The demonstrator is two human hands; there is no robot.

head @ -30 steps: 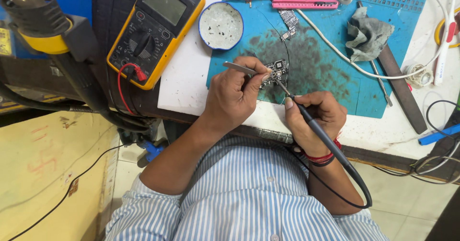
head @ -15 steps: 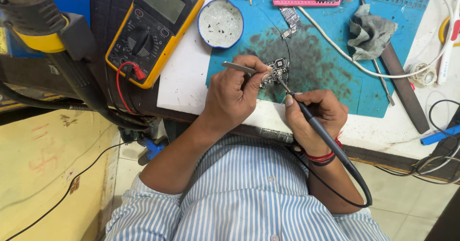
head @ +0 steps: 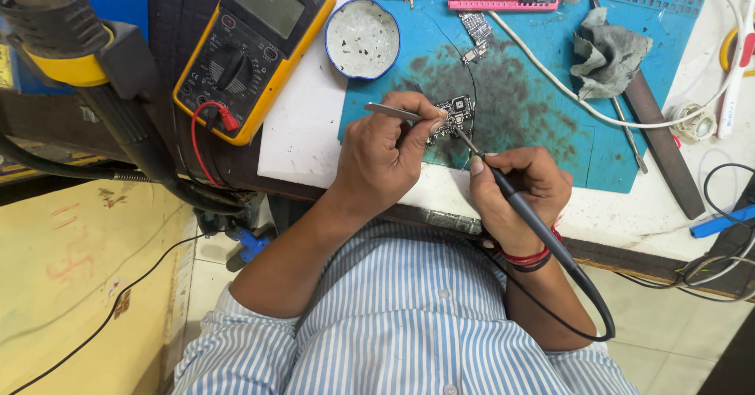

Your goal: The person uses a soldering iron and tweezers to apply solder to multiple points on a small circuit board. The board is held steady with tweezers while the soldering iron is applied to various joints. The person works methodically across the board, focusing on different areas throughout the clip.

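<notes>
The left hand (head: 385,155) pinches metal tweezers (head: 393,111) on the small circuit board (head: 454,114), at centre of the blue mat (head: 543,128). At four o'clock, the right hand (head: 519,191) grips a soldering iron (head: 511,194), tip touching the board.

1. Our left hand (head: 385,155) rests knuckles up, with the fingers curled inward and the thumb and forefinger pinched tight together.
2. Our left forearm runs bare from a rolled striped sleeve up to the wrist, slanting up and to the right.
3. Our right hand (head: 515,187) sits just beside the left, closed in a pen-style grip with the forefinger stretched forward.
4. Our right wrist is bent back and wears red and dark bands.
5. Both elbows are tucked near our chest.
</notes>
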